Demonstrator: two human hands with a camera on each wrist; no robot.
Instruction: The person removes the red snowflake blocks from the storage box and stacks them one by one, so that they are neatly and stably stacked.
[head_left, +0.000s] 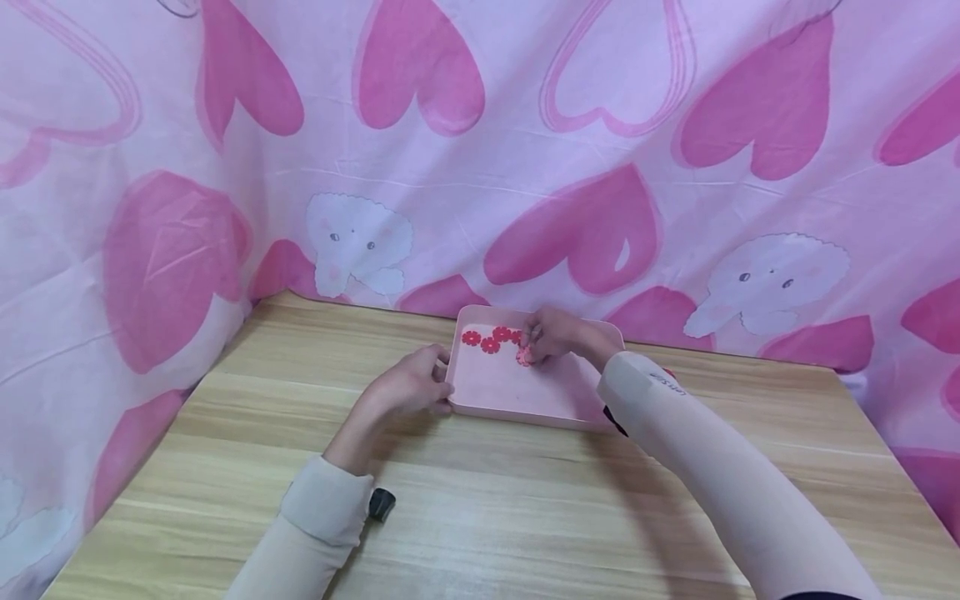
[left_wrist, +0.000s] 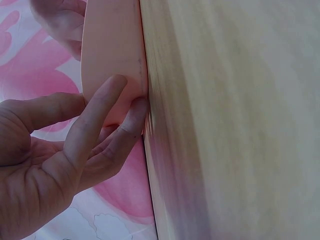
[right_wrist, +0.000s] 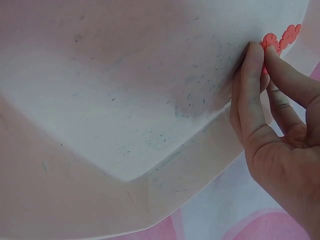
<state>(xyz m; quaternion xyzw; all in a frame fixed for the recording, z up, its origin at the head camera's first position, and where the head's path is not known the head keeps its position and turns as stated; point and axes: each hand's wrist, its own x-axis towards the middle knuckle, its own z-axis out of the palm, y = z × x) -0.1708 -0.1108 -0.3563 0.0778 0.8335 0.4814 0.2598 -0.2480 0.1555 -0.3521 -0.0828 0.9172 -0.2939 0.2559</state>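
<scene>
Currently the right hand pinches a flower piece between its fingertips, while the left hand grips the pink tray.

A pale pink tray sits at the back of the wood-grain counter. The left hand holds its left side; the right hand reaches inside and pinches a lighter flower piece, just beside several red flower pieces near the back wall. Pale sleeves cover both forearms. Behind hangs a pink cloth printed with hearts and white animal faces.
</scene>
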